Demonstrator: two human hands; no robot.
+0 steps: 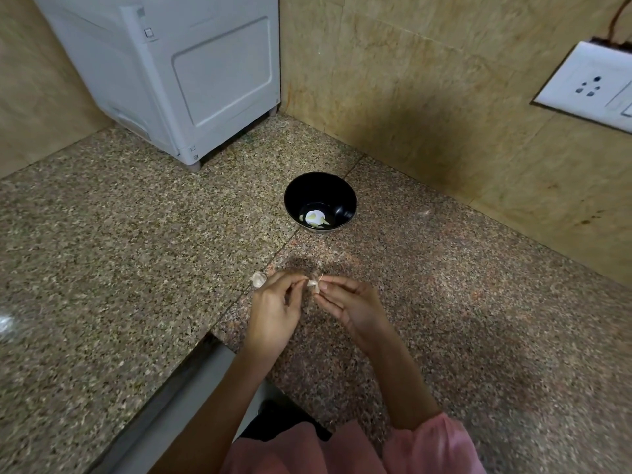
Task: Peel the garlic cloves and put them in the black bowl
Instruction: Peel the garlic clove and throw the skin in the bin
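- Your left hand and right hand meet low over the speckled worktop, close in front of you.
- Between them you hold one garlic clove. The fingers of both hands are curled and pinch it, the left at its left end and the right at its right end.
- A thin strand of skin sticks up from the clove by your right fingertips.
- Some loose garlic, still in its skin, lies on the worktop just beyond your left hand, partly hidden by the knuckles.
- The black bowl stands upright farther back, well apart from your hands and near the wall.
- A few pale peeled cloves lie in its bottom; glare hides how many.
- A white appliance stands at the back left, and a socket plate sits on the wall at the right.
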